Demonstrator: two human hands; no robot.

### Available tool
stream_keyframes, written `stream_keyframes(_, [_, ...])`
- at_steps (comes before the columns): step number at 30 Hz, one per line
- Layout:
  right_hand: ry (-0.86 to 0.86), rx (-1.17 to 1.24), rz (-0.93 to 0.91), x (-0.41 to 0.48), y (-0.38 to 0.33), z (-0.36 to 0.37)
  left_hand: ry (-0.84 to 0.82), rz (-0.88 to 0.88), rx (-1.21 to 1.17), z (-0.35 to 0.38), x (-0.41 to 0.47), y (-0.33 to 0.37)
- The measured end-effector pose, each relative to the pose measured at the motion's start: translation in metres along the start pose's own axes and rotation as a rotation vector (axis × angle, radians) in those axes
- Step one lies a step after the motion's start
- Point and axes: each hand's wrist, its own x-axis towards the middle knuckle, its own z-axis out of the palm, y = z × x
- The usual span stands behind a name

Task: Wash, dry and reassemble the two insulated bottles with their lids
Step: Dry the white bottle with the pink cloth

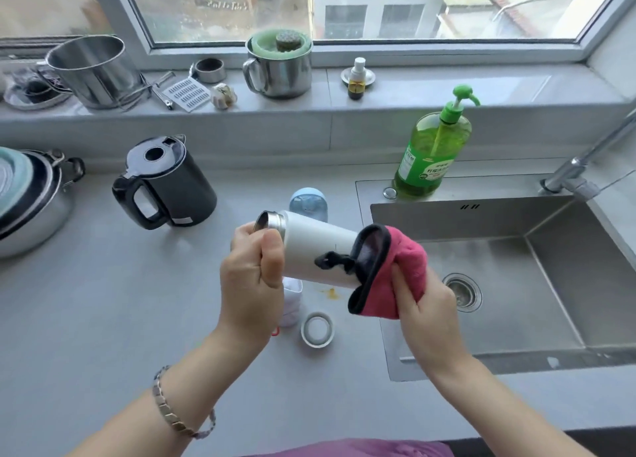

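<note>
Both hands hold the white insulated bottle (316, 246) above the table (137, 301), just left of the sink (516, 267), its long axis near level: steel mouth up-left, base right. The left hand (249, 284) grips the neck end; the right hand (423, 301) curls round a pink cloth (395, 274) cupping the base.

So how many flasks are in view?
2: a white flask gripped by the left hand, its base in the pink cloth held by the right hand, and what looks like a blue flask standing behind it. Others may be hidden.
</note>
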Motion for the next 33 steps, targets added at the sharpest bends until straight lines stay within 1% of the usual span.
stream_keyframes(2, [-0.2,-0.033,-0.117,0.007,0.0,-0.005,-0.095,0.143,0.029,-0.002,0.006,-0.001])
stream_keyframes(4, [-0.449,-0.067,-0.23,0.015,-0.012,-0.004,-0.24,0.365,0.046,0.0,0.009,0.001])
stream_keyframes(5, [-0.548,-0.082,-0.244,0.019,-0.02,-0.003,-0.299,0.452,0.046,0.001,0.009,0.0])
stream_keyframes(6, [-0.621,-0.086,-0.239,0.024,-0.025,-0.003,-0.329,0.49,0.04,0.001,0.009,0.0])
stream_keyframes(8, [-0.751,-0.071,-0.161,0.034,-0.028,-0.006,-0.336,0.477,0.021,-0.007,0.011,-0.002])
stream_keyframes(10, [-0.901,0.012,0.005,0.04,-0.023,-0.012,-0.3,0.442,0.036,-0.022,0.015,-0.006])
stream_keyframes(11, [-0.939,0.054,0.074,0.04,-0.019,-0.012,-0.266,0.415,0.052,-0.032,0.017,-0.009])
stream_keyframes(12, [-0.924,0.066,0.106,0.039,-0.011,-0.009,-0.214,0.379,0.072,-0.041,0.02,-0.013])
stream_keyframes(13, [-0.861,0.068,0.117,0.037,-0.003,-0.005,-0.162,0.356,0.112,-0.05,0.024,-0.017])
stream_keyframes(14, [-0.764,0.061,0.116,0.037,0.004,-0.001,-0.108,0.368,0.177,-0.06,0.028,-0.023])
stream_keyframes(16, [-0.61,0.038,0.139,0.039,0.016,0.005,0.003,0.456,0.379,-0.081,0.039,-0.034])
stream_keyframes(18, [-0.559,0.026,0.163,0.047,0.021,0.007,0.091,0.517,0.589,-0.1,0.052,-0.047])
stream_keyframes(19, [-0.551,0.004,0.169,0.051,0.022,0.007,0.106,0.538,0.671,-0.106,0.058,-0.056])
stream_keyframes(21, [-0.549,-0.058,0.182,0.059,0.022,0.007,0.078,0.576,0.77,-0.109,0.065,-0.079])
stream_keyframes(24, [-0.533,-0.134,0.217,0.063,0.025,0.009,-0.04,0.588,0.852,-0.094,0.069,-0.121])
stream_keyframes(26, [-0.517,-0.174,0.238,0.062,0.026,0.009,-0.093,0.626,0.894,-0.08,0.07,-0.144])
stream_keyframes(30, [-0.486,-0.126,0.322,0.055,0.029,0.002,-0.199,0.703,0.957,-0.059,0.072,-0.164])
stream_keyframes(33, [-0.453,-0.104,0.363,0.049,0.029,0.002,-0.247,0.667,1.007,-0.053,0.07,-0.166])
